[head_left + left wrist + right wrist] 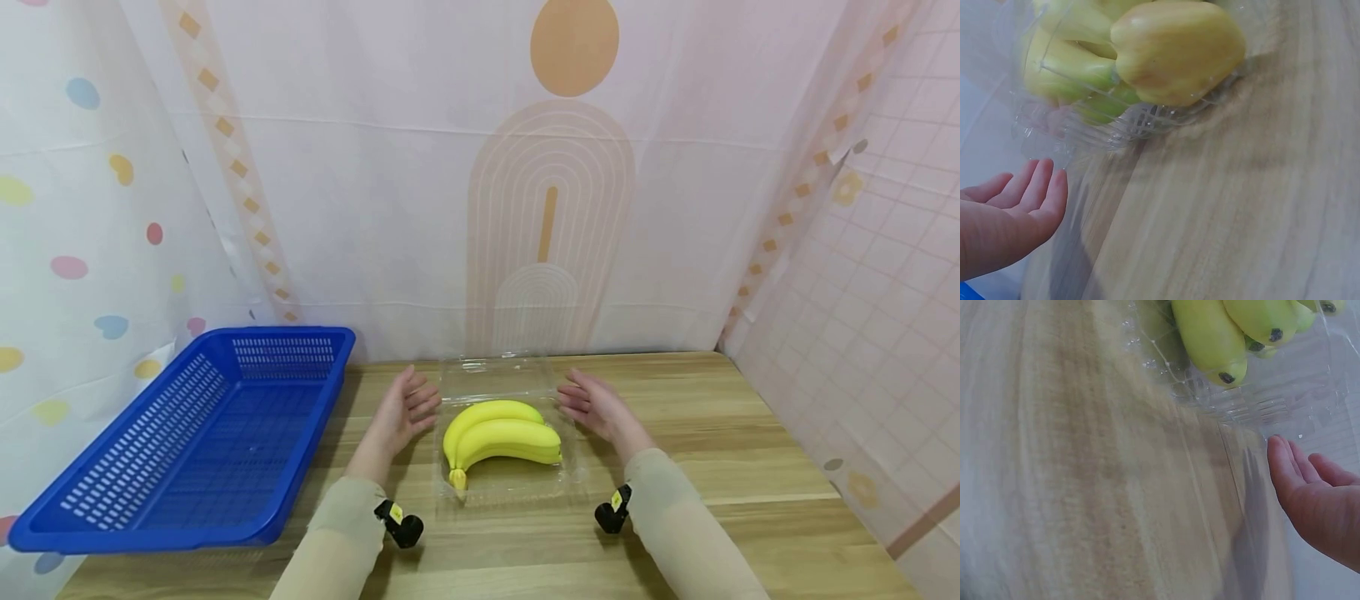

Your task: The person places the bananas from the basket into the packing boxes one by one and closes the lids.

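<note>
A bunch of yellow bananas (502,437) lies in a clear plastic clamshell box (517,492), its stem toward the front left. The box's lid (495,379) is folded back behind the fruit. My left hand (408,408) is held at the box's left side, fingers relaxed and slightly bent, nothing in them. On the opposite side, my right hand (596,408) has its fingertips close to the box's right edge and holds nothing. Dark banana tips (1227,378) show through the clear wall in the right wrist view.
To the left stands a large blue plastic basket (300,467) with slotted walls. Everything rests on a wood-grain table (712,433). A patterned curtain (375,208) hangs behind it, with more printed cloth along both sides.
</note>
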`<action>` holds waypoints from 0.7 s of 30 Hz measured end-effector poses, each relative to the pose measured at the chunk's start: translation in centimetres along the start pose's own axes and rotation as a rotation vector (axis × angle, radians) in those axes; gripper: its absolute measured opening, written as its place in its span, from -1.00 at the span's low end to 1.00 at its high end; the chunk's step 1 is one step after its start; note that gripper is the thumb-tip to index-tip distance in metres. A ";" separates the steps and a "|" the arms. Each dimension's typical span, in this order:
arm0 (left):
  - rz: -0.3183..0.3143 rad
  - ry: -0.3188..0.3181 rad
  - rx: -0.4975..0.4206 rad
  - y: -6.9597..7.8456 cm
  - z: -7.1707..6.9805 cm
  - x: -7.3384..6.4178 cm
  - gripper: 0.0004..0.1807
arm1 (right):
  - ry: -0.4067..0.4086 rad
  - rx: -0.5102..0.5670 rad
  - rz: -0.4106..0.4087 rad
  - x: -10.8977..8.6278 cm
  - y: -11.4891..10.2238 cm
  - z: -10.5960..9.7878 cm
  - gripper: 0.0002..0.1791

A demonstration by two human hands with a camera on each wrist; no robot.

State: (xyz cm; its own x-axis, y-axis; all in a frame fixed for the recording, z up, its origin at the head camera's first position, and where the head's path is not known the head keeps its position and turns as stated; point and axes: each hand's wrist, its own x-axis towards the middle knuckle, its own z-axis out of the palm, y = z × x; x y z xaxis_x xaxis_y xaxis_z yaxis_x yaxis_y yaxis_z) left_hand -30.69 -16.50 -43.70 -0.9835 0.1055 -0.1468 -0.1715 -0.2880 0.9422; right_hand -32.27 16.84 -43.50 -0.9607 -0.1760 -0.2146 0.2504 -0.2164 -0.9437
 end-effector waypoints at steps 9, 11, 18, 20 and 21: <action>-0.045 -0.042 -0.084 0.3 0.0 0.4 -0.11 | -0.068 0.016 -0.011 0.2 -0.2 0.2 -0.33; -0.048 -0.039 -0.096 0.4 0.0 0.4 -0.11 | -0.079 0.008 -0.021 0.2 -0.3 0.3 -0.33; -0.030 -0.043 -0.116 0.8 0.1 0.6 -0.14 | -0.058 0.043 -0.051 0.2 -0.8 0.6 -0.35; -0.024 -0.045 -0.124 0.9 0.1 0.6 -0.15 | -0.043 0.054 -0.065 0.2 -0.9 0.7 -0.37; -0.019 -0.044 -0.129 1.0 0.1 0.6 -0.15 | -0.034 0.055 -0.076 0.2 -1.0 0.7 -0.39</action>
State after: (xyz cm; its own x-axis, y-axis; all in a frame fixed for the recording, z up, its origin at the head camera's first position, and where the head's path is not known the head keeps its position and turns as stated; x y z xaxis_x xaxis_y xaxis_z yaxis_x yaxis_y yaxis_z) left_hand -31.44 -16.61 -42.81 -0.9770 0.1529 -0.1487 -0.1993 -0.4053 0.8922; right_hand -32.65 16.34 -42.46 -0.9729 -0.1889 -0.1332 0.1839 -0.2830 -0.9413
